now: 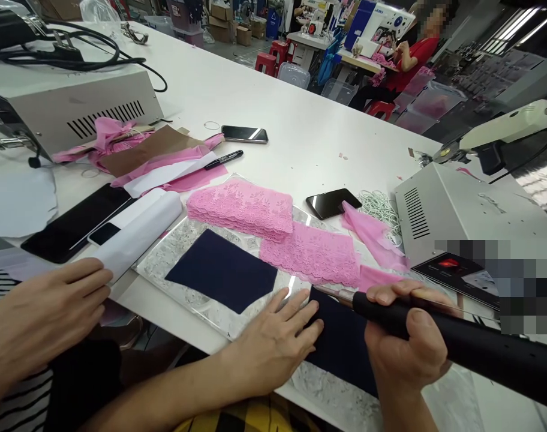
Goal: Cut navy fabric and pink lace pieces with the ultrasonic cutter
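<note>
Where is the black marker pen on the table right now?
In the head view the black marker pen lies left of centre on the white table, just below the dark smartphone and at the edge of the pink fabric scraps.

A single head-worn camera looks forward and down, close above the near edge of the white surface [300, 132], facing the workshop beyond.

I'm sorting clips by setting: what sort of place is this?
Likely a garment workshop: pink lace pieces stacked on a white worktable, a sewing machine behind, and the right hand holding a black tool.
</note>
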The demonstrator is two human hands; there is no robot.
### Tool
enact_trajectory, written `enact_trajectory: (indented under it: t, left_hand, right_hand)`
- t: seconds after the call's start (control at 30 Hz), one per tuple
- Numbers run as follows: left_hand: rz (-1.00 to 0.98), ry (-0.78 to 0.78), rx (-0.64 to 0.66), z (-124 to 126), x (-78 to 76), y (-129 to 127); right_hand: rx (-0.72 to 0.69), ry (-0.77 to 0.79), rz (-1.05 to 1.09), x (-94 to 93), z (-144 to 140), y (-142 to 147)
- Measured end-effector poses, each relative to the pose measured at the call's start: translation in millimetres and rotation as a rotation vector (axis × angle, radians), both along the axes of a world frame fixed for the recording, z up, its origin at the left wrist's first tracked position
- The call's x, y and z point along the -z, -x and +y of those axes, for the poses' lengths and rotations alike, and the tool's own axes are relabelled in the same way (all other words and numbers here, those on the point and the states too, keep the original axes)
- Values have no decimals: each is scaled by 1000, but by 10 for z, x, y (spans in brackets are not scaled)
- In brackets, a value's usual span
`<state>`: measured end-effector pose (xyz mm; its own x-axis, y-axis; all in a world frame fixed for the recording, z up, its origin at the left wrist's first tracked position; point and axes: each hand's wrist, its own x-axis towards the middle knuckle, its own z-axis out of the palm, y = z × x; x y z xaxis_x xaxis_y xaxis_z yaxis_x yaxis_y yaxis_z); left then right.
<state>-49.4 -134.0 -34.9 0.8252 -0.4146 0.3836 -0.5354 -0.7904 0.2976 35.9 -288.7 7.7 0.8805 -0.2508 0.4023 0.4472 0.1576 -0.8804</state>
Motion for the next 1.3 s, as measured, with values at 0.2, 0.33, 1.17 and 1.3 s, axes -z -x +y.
enact_trajectory:
  t: [0.2,0.33,1.17,1.3]
  left_hand:
    - [-4,-2,-5,-5,12,6]
    - [-6,-10,-6,-2,16,8]
    - [-33,-43,-65,-11,38,-153]
    - [-10,-59,-64,-13,33,-142]
  right_hand:
    - [-27,-5,-5,-17,-4,-11]
    - [-33,9,-15,-24,-2,-10]
    - [50,-52,-33,-157,-488,13]
    - [-9,-68,-6,-98,-377,41]
